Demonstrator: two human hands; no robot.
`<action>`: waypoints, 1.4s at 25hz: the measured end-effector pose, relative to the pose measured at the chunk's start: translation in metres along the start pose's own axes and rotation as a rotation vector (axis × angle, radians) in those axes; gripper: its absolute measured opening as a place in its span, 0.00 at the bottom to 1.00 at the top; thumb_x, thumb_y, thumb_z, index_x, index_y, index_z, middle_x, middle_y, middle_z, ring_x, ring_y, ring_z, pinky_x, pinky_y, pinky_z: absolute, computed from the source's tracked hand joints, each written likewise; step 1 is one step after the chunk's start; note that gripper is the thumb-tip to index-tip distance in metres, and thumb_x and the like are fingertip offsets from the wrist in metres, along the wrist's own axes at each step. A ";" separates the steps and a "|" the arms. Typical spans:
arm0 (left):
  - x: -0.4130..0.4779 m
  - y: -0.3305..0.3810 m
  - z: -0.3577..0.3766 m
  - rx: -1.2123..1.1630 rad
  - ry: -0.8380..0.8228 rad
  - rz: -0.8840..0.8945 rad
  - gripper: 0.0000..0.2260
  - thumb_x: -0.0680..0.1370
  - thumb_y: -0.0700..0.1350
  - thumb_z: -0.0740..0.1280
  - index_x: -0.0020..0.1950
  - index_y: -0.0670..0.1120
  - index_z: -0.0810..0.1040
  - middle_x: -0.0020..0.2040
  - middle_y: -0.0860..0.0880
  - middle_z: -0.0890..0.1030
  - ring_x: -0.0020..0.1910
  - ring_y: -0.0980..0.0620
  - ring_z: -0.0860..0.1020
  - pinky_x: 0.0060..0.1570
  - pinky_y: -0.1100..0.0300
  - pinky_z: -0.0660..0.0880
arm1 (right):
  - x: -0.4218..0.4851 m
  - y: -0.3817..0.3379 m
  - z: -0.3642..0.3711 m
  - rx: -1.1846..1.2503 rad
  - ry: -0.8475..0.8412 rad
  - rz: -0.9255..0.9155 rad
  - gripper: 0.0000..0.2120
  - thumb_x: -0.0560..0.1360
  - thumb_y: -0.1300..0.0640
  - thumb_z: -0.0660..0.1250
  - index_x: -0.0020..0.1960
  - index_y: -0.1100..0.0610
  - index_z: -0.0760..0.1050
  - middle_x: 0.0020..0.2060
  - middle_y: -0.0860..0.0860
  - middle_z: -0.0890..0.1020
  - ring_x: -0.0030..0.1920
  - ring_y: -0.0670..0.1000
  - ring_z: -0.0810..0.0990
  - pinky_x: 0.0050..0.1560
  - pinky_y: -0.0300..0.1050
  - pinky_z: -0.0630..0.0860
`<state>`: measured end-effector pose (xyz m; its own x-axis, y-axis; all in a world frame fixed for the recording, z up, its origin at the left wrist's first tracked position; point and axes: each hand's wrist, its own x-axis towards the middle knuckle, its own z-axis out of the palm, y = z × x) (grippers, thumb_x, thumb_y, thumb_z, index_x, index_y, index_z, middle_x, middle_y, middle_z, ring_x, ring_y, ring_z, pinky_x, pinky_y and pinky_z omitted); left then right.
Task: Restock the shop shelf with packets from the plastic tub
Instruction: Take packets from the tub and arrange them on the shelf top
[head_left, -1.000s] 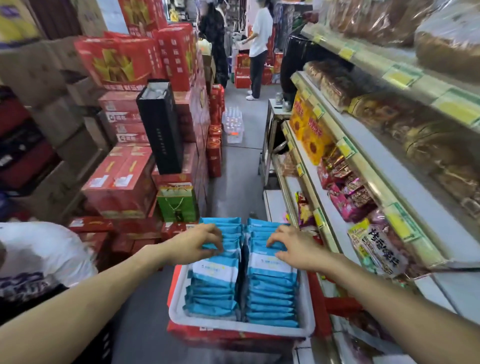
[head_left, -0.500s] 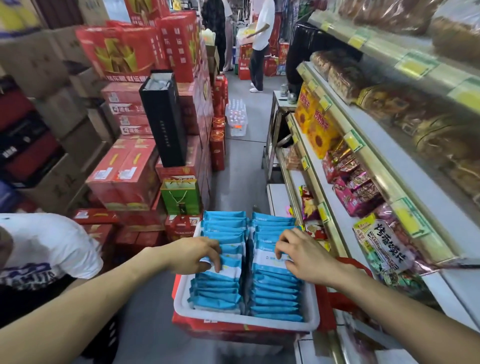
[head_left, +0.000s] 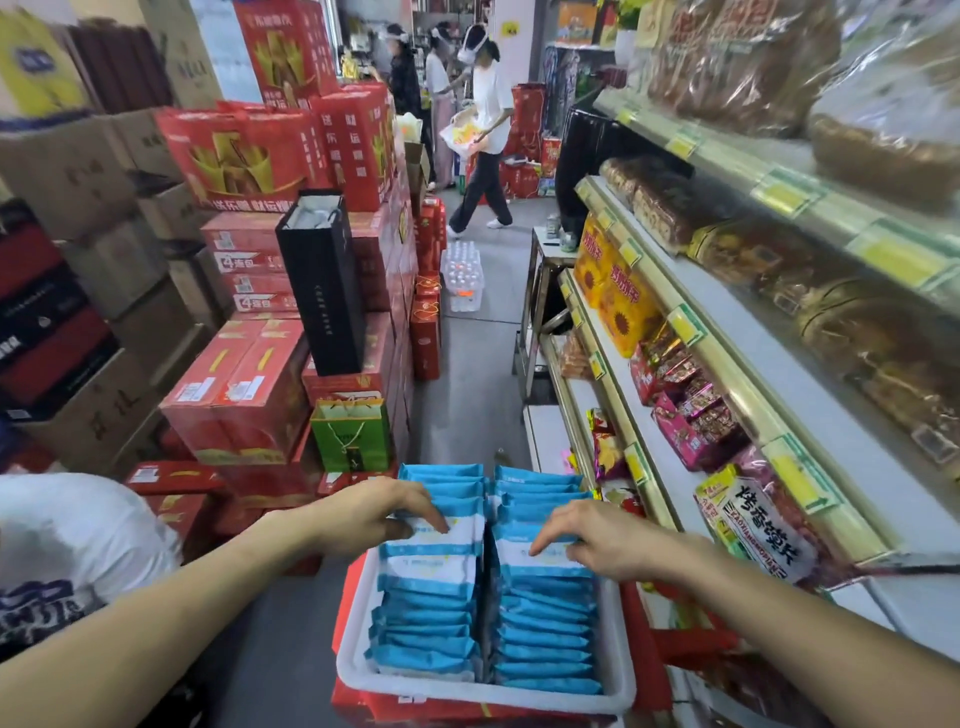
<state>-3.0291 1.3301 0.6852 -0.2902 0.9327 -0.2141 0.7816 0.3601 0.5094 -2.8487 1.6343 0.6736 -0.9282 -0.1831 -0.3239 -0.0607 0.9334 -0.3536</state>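
A white plastic tub (head_left: 483, 693) sits low in front of me on red boxes, filled with two rows of upright blue-and-white packets (head_left: 431, 618). My left hand (head_left: 371, 512) rests on the left row, fingers pressed on top of a packet and thumb against its side. My right hand (head_left: 597, 538) lies on the right row (head_left: 545, 623), fingertips hooked over a packet's top edge. Neither packet is lifted out. The shop shelf (head_left: 810, 410) runs along the right, with a bare white stretch beside the snack bags.
Stacked red cartons (head_left: 249, 384), a black gift bag (head_left: 324, 283) and a green bag (head_left: 352, 434) wall the left side. The grey aisle floor (head_left: 467, 374) leads to a pack of bottles (head_left: 462, 278) and people (head_left: 485, 130) at the far end. Someone in a white shirt (head_left: 67, 540) is at my left.
The view has tilted up slightly. Both hands stay on the packet rows, fingers shifting a little toward me along the tops; no packet has come out.
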 end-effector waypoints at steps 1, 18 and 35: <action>0.005 0.004 -0.017 0.001 0.034 0.009 0.22 0.80 0.37 0.68 0.61 0.66 0.80 0.61 0.62 0.77 0.62 0.61 0.76 0.63 0.57 0.73 | -0.001 -0.003 -0.022 0.018 0.032 0.002 0.26 0.76 0.68 0.62 0.63 0.43 0.81 0.52 0.39 0.78 0.56 0.41 0.74 0.59 0.38 0.69; 0.178 0.272 -0.318 0.002 0.220 0.564 0.22 0.79 0.33 0.70 0.59 0.61 0.85 0.63 0.58 0.80 0.60 0.53 0.81 0.61 0.48 0.79 | -0.252 -0.012 -0.387 -0.018 0.698 0.307 0.25 0.73 0.69 0.71 0.59 0.42 0.85 0.59 0.43 0.83 0.56 0.45 0.80 0.59 0.42 0.75; 0.288 0.526 -0.248 0.063 -0.046 0.891 0.22 0.81 0.37 0.68 0.60 0.67 0.83 0.60 0.67 0.76 0.56 0.62 0.78 0.52 0.66 0.77 | -0.533 0.050 -0.267 0.162 0.917 0.962 0.28 0.78 0.68 0.68 0.68 0.38 0.78 0.68 0.44 0.74 0.60 0.49 0.77 0.56 0.47 0.82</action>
<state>-2.8379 1.7927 1.0981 0.4610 0.8633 0.2055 0.7353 -0.5012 0.4562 -2.4554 1.8613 1.0626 -0.4900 0.8533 0.1782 0.7363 0.5145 -0.4394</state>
